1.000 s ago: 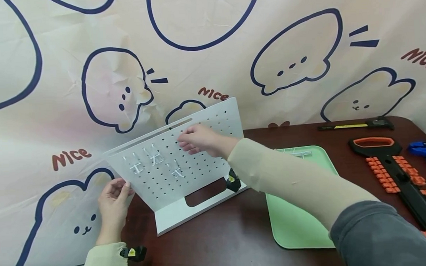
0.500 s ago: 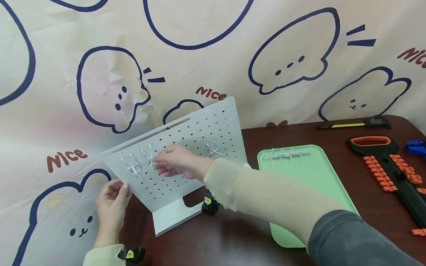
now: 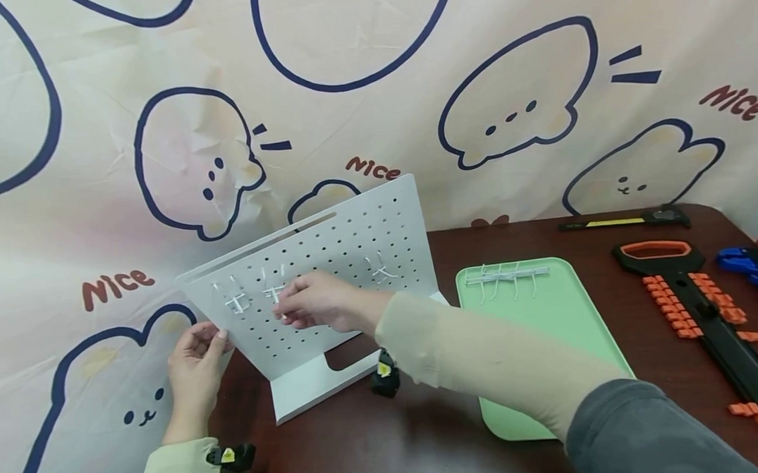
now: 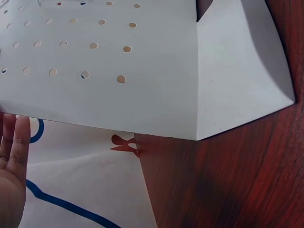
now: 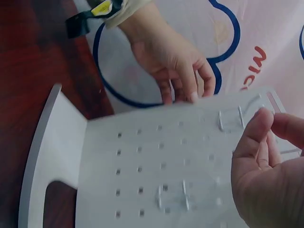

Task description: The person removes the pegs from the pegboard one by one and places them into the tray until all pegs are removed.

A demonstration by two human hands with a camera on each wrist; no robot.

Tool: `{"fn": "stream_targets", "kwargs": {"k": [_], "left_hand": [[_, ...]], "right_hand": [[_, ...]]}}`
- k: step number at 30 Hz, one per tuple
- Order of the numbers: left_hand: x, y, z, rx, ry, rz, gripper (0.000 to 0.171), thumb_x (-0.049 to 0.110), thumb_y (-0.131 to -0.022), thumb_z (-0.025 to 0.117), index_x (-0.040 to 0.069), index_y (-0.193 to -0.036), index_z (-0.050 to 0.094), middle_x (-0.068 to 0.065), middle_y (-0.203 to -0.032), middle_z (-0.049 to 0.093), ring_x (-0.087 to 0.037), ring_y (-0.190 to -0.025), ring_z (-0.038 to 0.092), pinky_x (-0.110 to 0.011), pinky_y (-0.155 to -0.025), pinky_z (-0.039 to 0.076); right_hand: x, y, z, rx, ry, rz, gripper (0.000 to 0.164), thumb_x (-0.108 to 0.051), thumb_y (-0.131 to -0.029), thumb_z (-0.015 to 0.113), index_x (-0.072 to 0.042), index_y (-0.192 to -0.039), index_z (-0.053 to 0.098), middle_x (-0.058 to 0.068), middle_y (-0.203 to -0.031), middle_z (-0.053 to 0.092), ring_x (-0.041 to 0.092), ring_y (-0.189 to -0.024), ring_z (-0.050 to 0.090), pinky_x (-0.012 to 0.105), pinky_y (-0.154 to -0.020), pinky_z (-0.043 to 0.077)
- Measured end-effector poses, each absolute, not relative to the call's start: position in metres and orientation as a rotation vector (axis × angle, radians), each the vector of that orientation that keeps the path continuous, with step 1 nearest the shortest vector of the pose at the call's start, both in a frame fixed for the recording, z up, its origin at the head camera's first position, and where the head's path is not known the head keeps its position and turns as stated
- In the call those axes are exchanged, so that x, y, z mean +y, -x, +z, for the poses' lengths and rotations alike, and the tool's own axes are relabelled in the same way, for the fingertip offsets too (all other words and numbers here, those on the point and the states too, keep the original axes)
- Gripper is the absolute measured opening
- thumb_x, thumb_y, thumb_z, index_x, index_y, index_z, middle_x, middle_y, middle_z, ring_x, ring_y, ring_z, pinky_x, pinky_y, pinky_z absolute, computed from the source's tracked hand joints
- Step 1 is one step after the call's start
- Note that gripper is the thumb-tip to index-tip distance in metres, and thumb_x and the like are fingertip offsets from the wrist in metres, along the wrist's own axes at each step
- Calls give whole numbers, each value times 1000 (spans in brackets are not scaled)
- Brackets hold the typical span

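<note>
A white metal pegboard (image 3: 347,245) with a bent foot stands tilted on the table. My left hand (image 3: 197,368) grips its left edge, thumb in front and fingers behind. My right hand (image 3: 318,299) is at the board's front, thumb and forefinger pinching a white wire hook (image 3: 273,293) in the upper left part. Another double hook (image 3: 236,303) hangs to its left, and one more hook (image 3: 382,268) sits further right. In the right wrist view a lower hook (image 5: 173,197) shows; the right hand hides it in the head view.
A green tray (image 3: 549,342) with several white wire hooks (image 3: 508,275) at its far end lies to the right. Beyond it are a black and orange tool rack (image 3: 706,314), a blue clamp-like tool (image 3: 745,261) and a black-yellow cutter (image 3: 626,221). A printed cloth hangs behind.
My right hand has moved left and down from the board's middle to the upper-left hook, which has shifted in its grip. The right-hand hook came into sight. My left hand keeps its hold.
</note>
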State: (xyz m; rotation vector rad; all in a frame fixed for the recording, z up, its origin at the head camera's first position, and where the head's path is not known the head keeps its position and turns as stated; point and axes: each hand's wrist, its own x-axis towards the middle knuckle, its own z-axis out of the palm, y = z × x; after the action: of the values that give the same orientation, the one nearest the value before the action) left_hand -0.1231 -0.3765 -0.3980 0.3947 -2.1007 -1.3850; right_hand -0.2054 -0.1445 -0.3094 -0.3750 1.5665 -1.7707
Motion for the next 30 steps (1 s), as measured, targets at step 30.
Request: {"fn": "stream_targets", "kwargs": {"k": [30], "left_hand": [[-370, 122, -395, -2078, -448, -1392, 10, 1, -102, 62, 4, -112, 63, 11, -93, 63, -1, -82, 63, -8, -74, 53]], "right_hand": [[94, 286, -338, 2092, 189, -1688, 28, -12, -106, 59, 7, -126, 60, 5, -98, 69, 14, -89, 65, 23, -80, 56]]}}
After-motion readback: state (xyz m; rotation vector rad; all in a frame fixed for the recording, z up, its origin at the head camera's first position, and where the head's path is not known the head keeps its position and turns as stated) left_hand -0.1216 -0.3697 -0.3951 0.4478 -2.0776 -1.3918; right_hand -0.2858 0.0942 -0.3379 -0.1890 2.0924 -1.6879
